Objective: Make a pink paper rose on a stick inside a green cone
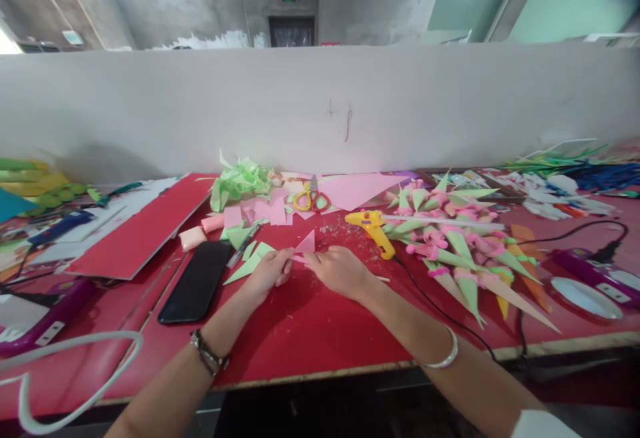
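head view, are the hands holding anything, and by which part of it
A small pink piece: the left hand and right hand pinch it low down, one at each side, with its pointed tip free above them.

Red table [310, 341] under black phone [196, 283], yellow glue gun [373, 227]

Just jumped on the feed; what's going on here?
A person's left hand and right hand together hold a small pink piece over the red table. To the right, a yellow glue gun lies beside a heap of pink and green pieces. Scissors lie farther back, and a black phone lies to the left.
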`<state>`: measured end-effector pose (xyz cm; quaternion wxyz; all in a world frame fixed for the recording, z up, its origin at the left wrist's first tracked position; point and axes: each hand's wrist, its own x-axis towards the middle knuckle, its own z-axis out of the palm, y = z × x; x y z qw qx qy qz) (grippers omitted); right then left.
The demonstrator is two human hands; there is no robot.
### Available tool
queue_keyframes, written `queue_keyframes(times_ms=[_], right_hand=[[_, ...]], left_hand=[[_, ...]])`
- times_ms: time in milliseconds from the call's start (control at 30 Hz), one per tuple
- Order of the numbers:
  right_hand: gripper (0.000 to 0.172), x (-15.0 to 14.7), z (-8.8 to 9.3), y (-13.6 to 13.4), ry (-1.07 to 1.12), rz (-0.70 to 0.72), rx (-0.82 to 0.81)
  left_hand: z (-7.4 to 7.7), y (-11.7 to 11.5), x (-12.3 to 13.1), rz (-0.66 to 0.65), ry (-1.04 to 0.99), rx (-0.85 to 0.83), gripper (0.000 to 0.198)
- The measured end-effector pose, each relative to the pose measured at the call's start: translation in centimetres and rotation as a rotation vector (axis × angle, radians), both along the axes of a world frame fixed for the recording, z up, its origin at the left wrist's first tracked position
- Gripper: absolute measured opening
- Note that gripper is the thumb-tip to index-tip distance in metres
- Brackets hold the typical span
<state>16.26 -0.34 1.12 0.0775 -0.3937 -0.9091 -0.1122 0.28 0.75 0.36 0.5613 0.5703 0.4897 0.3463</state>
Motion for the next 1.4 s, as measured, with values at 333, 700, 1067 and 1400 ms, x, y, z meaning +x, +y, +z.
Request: queue_keyframes(times_ms=[333, 700, 1067, 1400], right_hand=[[0.045, 0.28, 0.35, -0.29, 0.658, 0.126, -0.71], [0.039, -0.02, 0.15, -0.19, 0.09, -0.108, -0.094], [0.038, 0.18, 0.49, -0.18, 0.085, -0.065, -0.059], [0.034, 0.29, 0.07, 0.19, 0.258, -0.13, -0.161]], left_hand=[[0.75, -0.01, -0.75, -0.054, 0.198, 0.423, 0.045], [0.37, -0.1, 0.06, 0.047, 0.188, 0.2, 0.051], [0.34, -0.11, 0.14, 0.061, 0.156, 0.141, 0.048], [0.04, 0.43, -0.08, 0.03, 0.169, 0.177, 0.045]])
